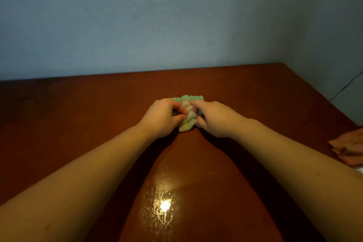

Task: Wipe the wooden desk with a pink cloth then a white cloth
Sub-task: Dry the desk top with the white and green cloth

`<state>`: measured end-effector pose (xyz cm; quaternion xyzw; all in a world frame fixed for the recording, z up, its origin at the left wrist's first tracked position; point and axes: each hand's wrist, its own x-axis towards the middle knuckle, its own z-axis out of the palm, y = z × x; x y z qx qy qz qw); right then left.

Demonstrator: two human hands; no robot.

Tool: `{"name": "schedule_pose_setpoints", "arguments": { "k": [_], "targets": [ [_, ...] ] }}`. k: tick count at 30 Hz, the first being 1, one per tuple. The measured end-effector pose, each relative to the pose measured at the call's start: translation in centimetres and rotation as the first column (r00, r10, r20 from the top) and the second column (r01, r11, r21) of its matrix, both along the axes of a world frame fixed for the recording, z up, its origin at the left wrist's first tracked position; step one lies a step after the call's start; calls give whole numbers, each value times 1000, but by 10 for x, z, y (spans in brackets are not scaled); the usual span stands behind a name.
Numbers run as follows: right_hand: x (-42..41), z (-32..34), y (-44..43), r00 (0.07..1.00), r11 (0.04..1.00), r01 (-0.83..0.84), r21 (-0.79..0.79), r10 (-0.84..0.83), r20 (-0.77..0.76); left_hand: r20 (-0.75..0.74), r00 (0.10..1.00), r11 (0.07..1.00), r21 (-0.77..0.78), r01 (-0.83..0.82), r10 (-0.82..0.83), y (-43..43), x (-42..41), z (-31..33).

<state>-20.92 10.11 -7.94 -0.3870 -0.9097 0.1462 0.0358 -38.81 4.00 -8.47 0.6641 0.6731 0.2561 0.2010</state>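
A bunched white cloth (189, 118) with a green edge lies in the middle of the reddish-brown wooden desk (78, 116). My left hand (164, 117) grips its left side with curled fingers. From the other side, my right hand (213, 119) pinches and holds the same cloth. The two hands nearly meet over it, hiding most of the fabric. A folded pink cloth (348, 148) rests at the desk's right edge, away from both hands.
A grey-blue wall (176, 21) rises behind the desk's far edge. A dark cable (345, 86) hangs at the right beyond the desk corner. A bright light reflection with streaks (165, 205) shows on the near desk surface between my forearms.
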Motion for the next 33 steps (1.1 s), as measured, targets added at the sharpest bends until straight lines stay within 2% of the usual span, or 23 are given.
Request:
{"name": "schedule_pose_setpoints", "arguments": {
  "k": [4,8,14,17,20,22,27,30,33],
  "targets": [
    [11,4,-18,999,999,-40,-24,40,16,-82,996,999,-47,26,-30,-18,-2,0],
    [22,-2,-35,993,993,-114,5,114,18,5,996,995,-16,94,-94,-39,-9,-6],
    [2,1,-15,1000,1000,-2,-7,2,20,-50,999,1000,-23,-14,13,-13,8,5],
    [13,1,-38,999,999,-42,1,42,-3,-47,999,1000,-8,10,-10,-37,5,-5],
    [28,-6,-62,993,994,-108,22,109,-38,25,997,997,11,74,-74,-59,1,-14],
    [26,-5,-58,993,995,-98,17,99,-57,30,997,997,26,70,-71,-53,2,-12],
    [8,6,-32,1000,998,-3,-57,5,24,-6,1000,999,-31,10,-11,-27,7,2],
    [23,4,-40,998,998,10,-69,-14,-55,-83,993,996,-36,83,-86,-40,2,-3],
    [33,-6,-54,996,999,5,-34,-8,-91,-64,986,988,8,157,-156,-54,-3,-12]
  ]
}}
